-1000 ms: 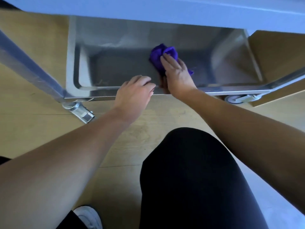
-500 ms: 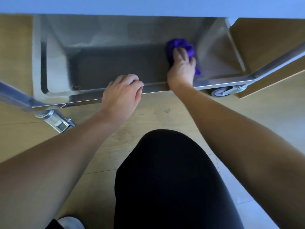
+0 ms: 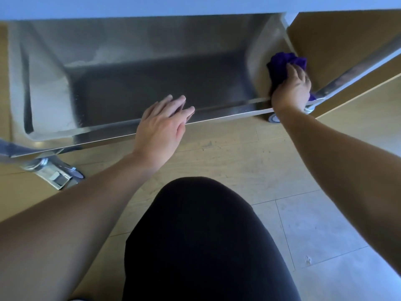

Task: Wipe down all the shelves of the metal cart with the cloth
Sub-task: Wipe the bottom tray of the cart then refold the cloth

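The metal cart's bottom shelf (image 3: 130, 83) is a shiny steel tray seen from above, under the blurred edge of the shelf above it (image 3: 152, 5). My right hand (image 3: 291, 88) presses a bunched purple cloth (image 3: 282, 61) against the tray's raised right side wall, near the front right corner. My left hand (image 3: 161, 124) rests flat on the tray's front rim (image 3: 227, 115), fingers spread and holding nothing.
A caster with a metal brake (image 3: 54, 174) sits under the front left corner, another wheel (image 3: 273, 118) under the front right. A cart post (image 3: 355, 68) slants at right, with a brown panel (image 3: 336, 35) behind. My black-clad knee (image 3: 201, 235) is over the wooden floor.
My right hand has slid the cloth rightward from the shelf's middle to its right side wall. My left hand has uncurled from a loose grip on the rim to a flat, spread hand.
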Motion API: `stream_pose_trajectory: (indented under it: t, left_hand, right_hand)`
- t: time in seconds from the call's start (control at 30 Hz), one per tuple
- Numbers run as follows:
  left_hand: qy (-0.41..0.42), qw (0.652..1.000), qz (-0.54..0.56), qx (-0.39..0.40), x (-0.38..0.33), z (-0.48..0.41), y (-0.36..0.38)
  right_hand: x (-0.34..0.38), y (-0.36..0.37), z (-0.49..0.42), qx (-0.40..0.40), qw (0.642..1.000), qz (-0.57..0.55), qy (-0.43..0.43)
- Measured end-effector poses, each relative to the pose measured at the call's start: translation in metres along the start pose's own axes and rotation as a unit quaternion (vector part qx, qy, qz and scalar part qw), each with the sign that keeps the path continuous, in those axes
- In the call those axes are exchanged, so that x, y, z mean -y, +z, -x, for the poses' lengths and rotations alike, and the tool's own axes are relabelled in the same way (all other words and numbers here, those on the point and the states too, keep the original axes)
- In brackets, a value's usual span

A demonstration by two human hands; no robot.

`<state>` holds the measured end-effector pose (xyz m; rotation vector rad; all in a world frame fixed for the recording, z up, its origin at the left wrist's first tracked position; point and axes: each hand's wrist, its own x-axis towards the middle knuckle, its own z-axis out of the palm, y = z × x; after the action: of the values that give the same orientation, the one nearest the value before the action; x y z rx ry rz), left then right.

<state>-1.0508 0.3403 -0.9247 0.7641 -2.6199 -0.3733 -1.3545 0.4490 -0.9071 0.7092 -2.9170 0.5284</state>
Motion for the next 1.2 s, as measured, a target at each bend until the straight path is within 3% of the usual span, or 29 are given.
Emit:
stream_pose_trajectory:
  t: [0.1,0.2,0.27,0.37,0.5,0.63,0.7,0.8,0.87,1.03,1.2]
  left_hand:
    - [-0.005,1.0,-0.001,0.006,-0.002,0.001,0.002]
    - [-0.001,1.0,0.006,0.004,0.001,0.0,-0.001]
    - [0.005,1.0,0.007,0.014,0.004,0.0,-0.003]
    - [0.009,1.0,0.006,0.013,0.004,-0.001,-0.002]
    - [0.006,1.0,-0.003,0.011,-0.002,-0.002,0.004]
    - [-0.002,1.0,-0.009,0.003,-0.004,-0.002,0.005]
    - [-0.008,1.0,-0.002,0.006,-0.004,-0.001,0.004]
    - [-0.022,0.999,0.025,0.019,-0.003,-0.003,-0.002]
    - [-0.032,0.997,0.05,0.055,-0.001,-0.007,-0.008]
    - [-0.01,0.982,0.11,0.156,0.008,-0.011,-0.032]
    - [-0.025,0.971,0.052,0.233,0.02,-0.008,-0.075]
  right_hand:
    - [0.049,0.012,0.02,0.02,1.0,0.0,-0.018]
    - [0.095,0.028,0.056,0.055,0.976,-0.041,-0.208]
    - [0.101,0.029,0.062,0.075,0.955,-0.063,-0.28]
    - [0.064,0.022,0.027,0.067,0.966,-0.033,-0.248]
    - [-0.003,0.0,-0.017,0.031,0.996,-0.007,-0.084]
    - [0.024,-0.003,-0.008,0.027,1.0,0.005,0.012]
    - [0.064,0.009,0.011,0.057,0.998,-0.009,-0.038]
    - [0.122,0.033,0.053,0.088,0.975,-0.042,-0.201]
    - [0.147,0.038,0.076,0.098,0.959,-0.074,-0.256]
    - [0.149,0.027,0.09,0.134,0.943,-0.118,-0.281]
    - [0.154,0.009,0.084,0.143,0.956,-0.091,-0.241]
